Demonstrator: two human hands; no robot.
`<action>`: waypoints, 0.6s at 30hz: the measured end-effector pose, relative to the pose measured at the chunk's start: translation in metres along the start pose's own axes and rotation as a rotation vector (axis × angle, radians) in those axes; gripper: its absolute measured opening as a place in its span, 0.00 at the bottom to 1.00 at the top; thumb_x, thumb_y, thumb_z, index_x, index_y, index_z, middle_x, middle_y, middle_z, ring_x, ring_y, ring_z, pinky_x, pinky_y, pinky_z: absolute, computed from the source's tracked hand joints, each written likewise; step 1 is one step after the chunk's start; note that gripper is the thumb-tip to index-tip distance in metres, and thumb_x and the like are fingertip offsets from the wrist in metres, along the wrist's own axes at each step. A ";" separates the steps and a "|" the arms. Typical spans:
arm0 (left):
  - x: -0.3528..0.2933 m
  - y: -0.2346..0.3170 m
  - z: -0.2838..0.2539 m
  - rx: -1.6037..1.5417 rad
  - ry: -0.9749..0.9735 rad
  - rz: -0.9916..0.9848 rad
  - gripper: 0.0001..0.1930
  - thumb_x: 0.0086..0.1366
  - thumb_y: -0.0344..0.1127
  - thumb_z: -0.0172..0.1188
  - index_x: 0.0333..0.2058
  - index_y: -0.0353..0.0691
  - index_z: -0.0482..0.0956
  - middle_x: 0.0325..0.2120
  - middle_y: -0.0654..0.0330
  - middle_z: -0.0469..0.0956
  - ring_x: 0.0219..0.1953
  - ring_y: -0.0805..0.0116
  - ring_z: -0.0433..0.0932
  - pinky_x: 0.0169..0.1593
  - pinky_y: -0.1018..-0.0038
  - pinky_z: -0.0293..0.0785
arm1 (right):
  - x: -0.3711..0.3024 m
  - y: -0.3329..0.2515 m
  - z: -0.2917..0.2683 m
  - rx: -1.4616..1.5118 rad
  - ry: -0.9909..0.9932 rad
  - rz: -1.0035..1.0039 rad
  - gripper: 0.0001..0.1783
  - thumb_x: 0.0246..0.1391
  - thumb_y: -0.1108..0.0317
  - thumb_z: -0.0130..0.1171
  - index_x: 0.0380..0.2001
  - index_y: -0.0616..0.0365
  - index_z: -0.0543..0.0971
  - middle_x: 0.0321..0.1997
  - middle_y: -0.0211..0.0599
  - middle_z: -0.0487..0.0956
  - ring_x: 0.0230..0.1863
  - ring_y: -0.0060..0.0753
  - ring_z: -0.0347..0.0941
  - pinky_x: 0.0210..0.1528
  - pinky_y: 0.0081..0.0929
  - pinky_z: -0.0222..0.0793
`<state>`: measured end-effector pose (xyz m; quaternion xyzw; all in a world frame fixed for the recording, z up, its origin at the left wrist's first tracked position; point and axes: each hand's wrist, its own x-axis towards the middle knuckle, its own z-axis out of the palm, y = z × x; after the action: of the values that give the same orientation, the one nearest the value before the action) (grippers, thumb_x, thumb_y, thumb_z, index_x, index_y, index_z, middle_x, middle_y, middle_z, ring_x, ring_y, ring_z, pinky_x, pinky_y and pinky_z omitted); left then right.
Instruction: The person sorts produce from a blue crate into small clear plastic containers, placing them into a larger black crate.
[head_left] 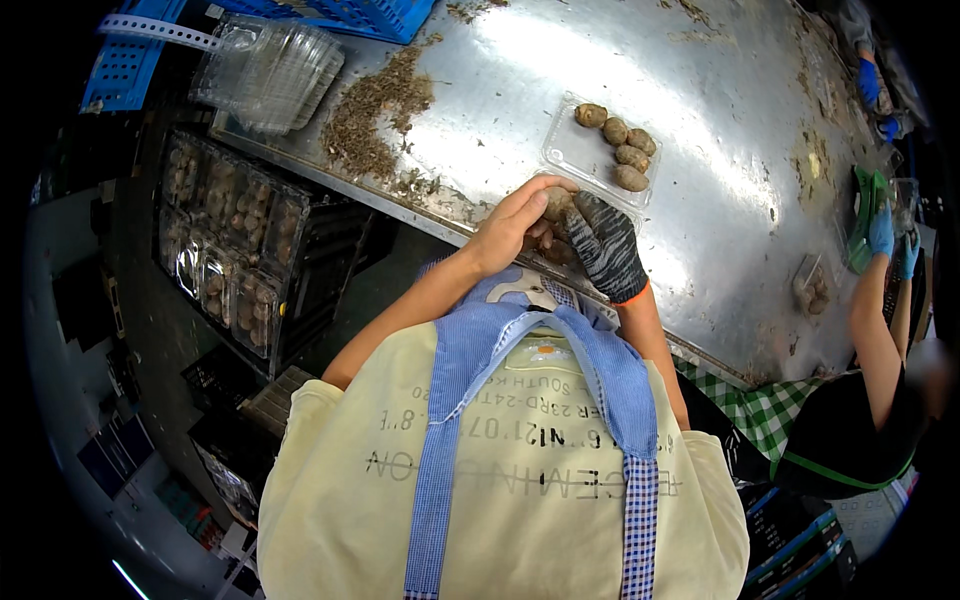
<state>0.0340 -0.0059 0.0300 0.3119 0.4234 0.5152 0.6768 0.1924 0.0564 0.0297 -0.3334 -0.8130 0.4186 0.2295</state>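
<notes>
My bare left hand (522, 218) is closed round a small brown taro (558, 203) near the table's front edge. From the other side, my right hand (606, 243), in a grey-and-black knit glove with an orange cuff, has its fingers against the same taro. More brown taros (560, 250) show partly below my hands, mostly hidden by them. Just beyond my fingers lies an open clear plastic tray (568, 152) with several taros (632, 157) along its right side.
A stack of clear plastic boxes (275, 75) and brown peel scraps (375, 115) lie on the metal table's left. Filled packs in a black crate (225, 240) stand lower left. Rightward, a packed box (812, 285) sits near a person with blue gloves (882, 232). Blue baskets (370, 15) stand behind.
</notes>
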 end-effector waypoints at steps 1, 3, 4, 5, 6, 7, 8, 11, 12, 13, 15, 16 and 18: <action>-0.001 0.000 0.001 0.029 0.017 0.009 0.18 0.68 0.42 0.35 0.49 0.39 0.65 0.25 0.68 0.66 0.23 0.80 0.58 0.31 0.81 0.63 | -0.001 -0.001 0.001 -0.051 0.028 -0.056 0.15 0.51 0.65 0.50 0.37 0.65 0.74 0.31 0.51 0.76 0.32 0.50 0.72 0.34 0.36 0.67; -0.001 0.005 0.002 0.055 0.019 0.007 0.18 0.68 0.42 0.35 0.49 0.40 0.65 0.24 0.68 0.65 0.23 0.81 0.57 0.31 0.81 0.62 | -0.001 -0.001 0.002 -0.036 0.020 -0.019 0.15 0.51 0.65 0.50 0.38 0.65 0.73 0.31 0.51 0.76 0.32 0.49 0.72 0.34 0.35 0.67; -0.001 0.007 0.003 0.068 0.021 0.005 0.18 0.68 0.42 0.34 0.49 0.40 0.65 0.24 0.68 0.64 0.23 0.81 0.57 0.31 0.81 0.62 | -0.002 -0.002 0.003 -0.028 0.016 0.000 0.15 0.51 0.65 0.50 0.38 0.65 0.73 0.30 0.50 0.76 0.31 0.48 0.72 0.34 0.35 0.67; -0.001 0.007 0.002 -0.020 0.005 0.001 0.18 0.69 0.42 0.34 0.49 0.40 0.65 0.24 0.68 0.64 0.23 0.81 0.57 0.31 0.81 0.62 | -0.001 -0.008 0.002 0.220 -0.009 0.089 0.15 0.52 0.65 0.50 0.39 0.65 0.73 0.30 0.50 0.76 0.31 0.48 0.72 0.34 0.35 0.67; -0.001 0.007 0.002 -0.107 -0.012 -0.003 0.18 0.69 0.42 0.34 0.49 0.40 0.65 0.24 0.68 0.64 0.23 0.81 0.56 0.31 0.82 0.62 | 0.001 -0.018 -0.001 0.468 -0.035 0.177 0.15 0.52 0.65 0.50 0.39 0.65 0.73 0.30 0.50 0.76 0.31 0.48 0.72 0.34 0.34 0.67; -0.001 0.007 0.001 -0.195 -0.029 -0.007 0.18 0.69 0.43 0.34 0.49 0.40 0.65 0.24 0.68 0.63 0.22 0.81 0.56 0.31 0.82 0.61 | 0.001 -0.024 -0.002 0.715 -0.062 0.266 0.16 0.52 0.65 0.50 0.40 0.65 0.73 0.30 0.49 0.76 0.32 0.47 0.73 0.34 0.34 0.67; -0.001 0.008 0.002 -0.239 -0.031 -0.027 0.18 0.69 0.43 0.34 0.49 0.41 0.66 0.24 0.68 0.64 0.22 0.81 0.56 0.31 0.82 0.61 | 0.001 -0.024 -0.002 0.723 -0.073 0.289 0.16 0.52 0.65 0.50 0.40 0.65 0.72 0.30 0.49 0.76 0.31 0.46 0.73 0.34 0.33 0.67; -0.003 0.010 0.001 -0.191 -0.023 -0.048 0.18 0.69 0.43 0.33 0.49 0.42 0.66 0.26 0.67 0.65 0.21 0.81 0.55 0.30 0.83 0.60 | -0.001 -0.016 0.003 0.522 -0.064 0.227 0.15 0.53 0.65 0.49 0.41 0.65 0.72 0.30 0.48 0.76 0.31 0.44 0.73 0.34 0.31 0.67; -0.004 0.009 -0.001 -0.056 -0.012 -0.029 0.18 0.69 0.43 0.33 0.49 0.42 0.66 0.26 0.67 0.66 0.21 0.81 0.55 0.30 0.83 0.60 | -0.002 -0.007 0.008 0.308 -0.031 0.120 0.15 0.53 0.66 0.49 0.41 0.65 0.72 0.30 0.48 0.76 0.31 0.43 0.73 0.34 0.31 0.67; -0.005 0.008 -0.002 0.079 -0.001 -0.010 0.18 0.69 0.43 0.33 0.49 0.42 0.66 0.27 0.66 0.66 0.21 0.81 0.55 0.30 0.83 0.60 | -0.003 -0.003 0.010 0.094 0.003 0.014 0.15 0.54 0.66 0.49 0.40 0.65 0.72 0.30 0.48 0.76 0.31 0.42 0.73 0.33 0.30 0.67; -0.008 0.015 0.002 0.237 0.027 0.020 0.19 0.69 0.44 0.33 0.50 0.39 0.65 0.25 0.67 0.66 0.23 0.80 0.57 0.31 0.81 0.60 | -0.004 -0.004 0.008 0.119 -0.014 0.054 0.14 0.54 0.67 0.48 0.40 0.65 0.73 0.31 0.49 0.76 0.30 0.41 0.73 0.33 0.29 0.67; -0.010 0.017 0.003 0.315 0.041 0.035 0.20 0.68 0.44 0.33 0.50 0.38 0.64 0.24 0.67 0.66 0.24 0.79 0.57 0.31 0.81 0.61 | -0.004 -0.005 0.007 0.131 -0.022 0.074 0.14 0.54 0.67 0.48 0.39 0.65 0.73 0.31 0.49 0.76 0.30 0.41 0.73 0.33 0.29 0.67; -0.012 0.015 0.003 0.301 0.025 0.008 0.20 0.69 0.44 0.33 0.50 0.38 0.64 0.26 0.66 0.67 0.23 0.79 0.57 0.31 0.81 0.60 | -0.003 -0.005 0.002 0.122 -0.069 0.148 0.13 0.53 0.68 0.48 0.39 0.65 0.74 0.31 0.49 0.76 0.30 0.41 0.73 0.33 0.30 0.67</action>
<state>0.0291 -0.0136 0.0478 0.4052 0.5028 0.4525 0.6151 0.1913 0.0512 0.0324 -0.3636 -0.7664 0.4945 0.1898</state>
